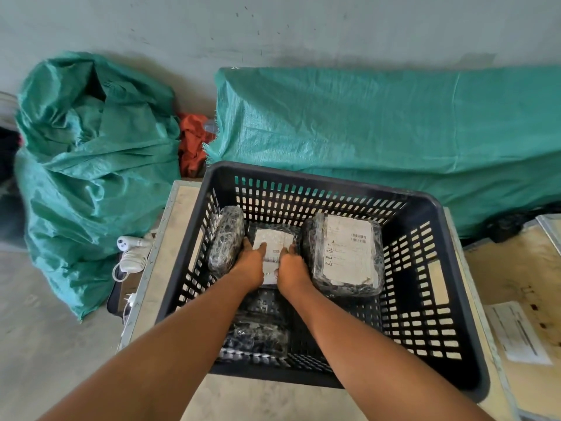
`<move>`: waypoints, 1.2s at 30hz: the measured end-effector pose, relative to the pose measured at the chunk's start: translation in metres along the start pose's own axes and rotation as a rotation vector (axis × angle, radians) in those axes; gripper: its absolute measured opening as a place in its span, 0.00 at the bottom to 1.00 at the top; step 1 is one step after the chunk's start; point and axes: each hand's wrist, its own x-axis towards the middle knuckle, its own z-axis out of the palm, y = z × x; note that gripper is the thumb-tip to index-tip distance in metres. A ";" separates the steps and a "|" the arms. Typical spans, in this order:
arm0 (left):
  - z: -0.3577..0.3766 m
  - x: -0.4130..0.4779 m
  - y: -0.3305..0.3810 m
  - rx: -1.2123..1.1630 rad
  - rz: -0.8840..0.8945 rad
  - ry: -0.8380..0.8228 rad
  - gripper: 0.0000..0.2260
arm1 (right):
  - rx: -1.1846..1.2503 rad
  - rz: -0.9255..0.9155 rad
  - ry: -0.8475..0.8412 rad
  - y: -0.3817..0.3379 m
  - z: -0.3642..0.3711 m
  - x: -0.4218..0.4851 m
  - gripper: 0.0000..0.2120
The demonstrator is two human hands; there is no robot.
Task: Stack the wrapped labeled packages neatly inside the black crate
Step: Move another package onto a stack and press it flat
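The black slotted crate (425,299) stands on a pale board. Inside, both my hands rest on a small wrapped package with a white label (273,238) lying flat at the middle back. My left hand (250,264) grips its left edge and my right hand (291,265) its right edge. A dark wrapped package (226,238) stands on edge against the left wall. At the right, a larger wrapped package (346,253) lies with a barcode label facing up. Another dark wrapped package (258,335) sits at the crate's near side, between my forearms.
A bulging green woven sack (91,177) stands at the left and a long green sack (379,132) lies behind the crate. An orange cloth (192,144) is between them. A white handheld scanner (130,256) lies left of the board. A paper sheet (519,332) lies at the right.
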 end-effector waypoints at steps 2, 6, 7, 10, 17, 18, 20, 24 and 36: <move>-0.008 -0.008 0.002 -0.064 0.001 0.013 0.39 | 0.041 -0.014 0.000 0.001 -0.001 -0.004 0.31; -0.043 -0.030 0.011 -0.225 0.051 0.062 0.34 | 0.169 -0.080 -0.044 0.004 -0.006 -0.012 0.29; -0.054 -0.039 0.012 -0.248 0.091 0.085 0.34 | 0.180 -0.089 -0.062 0.005 -0.007 -0.015 0.30; -0.094 -0.070 0.007 -0.321 0.221 0.205 0.31 | 0.211 -0.137 -0.066 0.005 -0.010 -0.023 0.29; -0.147 -0.138 -0.049 -0.340 0.287 0.821 0.17 | 0.536 -0.223 0.011 -0.039 -0.028 -0.031 0.28; -0.145 -0.142 -0.058 -0.318 0.235 0.804 0.19 | 0.573 -0.240 0.018 -0.050 -0.030 -0.032 0.28; -0.138 -0.144 -0.070 -0.354 0.179 0.664 0.21 | 0.617 -0.310 0.024 -0.069 -0.029 -0.035 0.31; -0.119 -0.142 -0.081 -0.443 0.200 0.547 0.20 | 0.580 -0.396 0.034 -0.085 -0.014 -0.036 0.32; -0.105 -0.136 -0.080 -0.487 0.219 0.595 0.23 | 0.718 -0.338 0.172 -0.072 -0.002 -0.036 0.35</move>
